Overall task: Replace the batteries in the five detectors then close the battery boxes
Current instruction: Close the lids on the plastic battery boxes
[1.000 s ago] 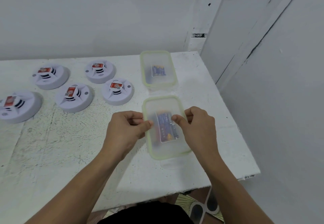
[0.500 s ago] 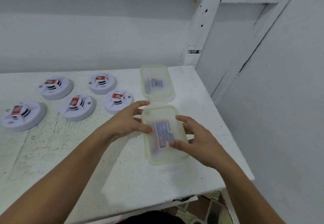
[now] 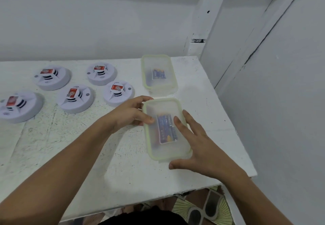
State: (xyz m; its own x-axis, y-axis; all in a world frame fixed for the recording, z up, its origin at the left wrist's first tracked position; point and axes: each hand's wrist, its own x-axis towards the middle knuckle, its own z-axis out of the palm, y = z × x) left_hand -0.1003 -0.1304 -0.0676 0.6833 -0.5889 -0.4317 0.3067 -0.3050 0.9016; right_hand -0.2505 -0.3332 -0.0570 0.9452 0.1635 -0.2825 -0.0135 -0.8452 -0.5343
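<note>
The left hand (image 3: 130, 114) gripped the near box (image 3: 167, 152) at its far left corner, thumb on the lid. The right hand (image 3: 198, 147), curled a second ago, now lay flat, its straight fingers spread over the batteries (image 3: 165, 131) inside. Five detectors (image 3: 75, 98) sat well left of the left fingers.

"What is the person wearing?"

"A black garment (image 3: 142, 217) shows at the bottom edge. The left forearm (image 3: 70, 163) and right forearm (image 3: 255, 198) are bare."

"And the hands?"

"The left hand (image 3: 129, 113) and right hand (image 3: 200, 149) are bare too. The nails on the fingers (image 3: 181, 128) look short."
</note>
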